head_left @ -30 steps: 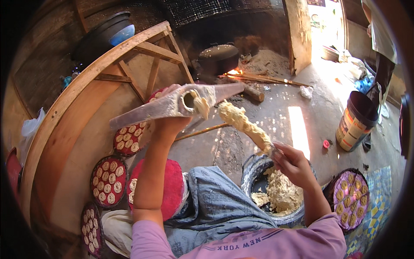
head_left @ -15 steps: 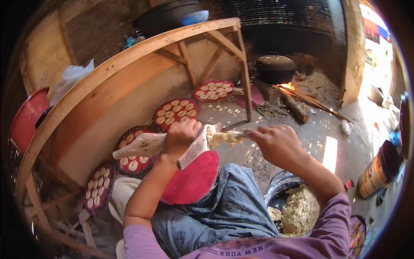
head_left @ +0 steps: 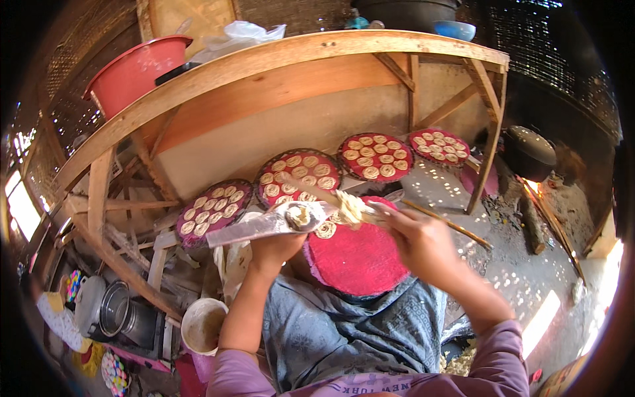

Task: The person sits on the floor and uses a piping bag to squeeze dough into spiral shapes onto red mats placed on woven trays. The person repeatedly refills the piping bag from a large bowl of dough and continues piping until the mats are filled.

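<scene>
My left hand [head_left: 274, 250] is wrapped round a pale, board-like dough press [head_left: 254, 227]. Dough sits in the round opening [head_left: 299, 215] of the press, which faces up. Opposite it, my right hand [head_left: 423, 239] is closed on a thin stick-like tool [head_left: 311, 190], blurred, with a lump of soft dough [head_left: 350, 208] clinging to it near my fingers. Below both hands, a round red cloth-covered tray [head_left: 357, 259] rests at my lap. One coiled dough ring [head_left: 325, 229] lies near its far left edge, partly hidden by the press.
Several red trays of dough coils [head_left: 299, 173] stand along the wall under a wooden table [head_left: 311, 45]. A lidded pot [head_left: 529, 153] sits over a fire at the right. A bowl of dough [head_left: 460, 360] is beside my right leg, a whitish bucket [head_left: 204, 325] at my left.
The view has swung leftward. The press has turned so its opening faces up, and my right hand's dough-covered tool now reaches across beside that opening. A dough coil shows on the lap tray.
</scene>
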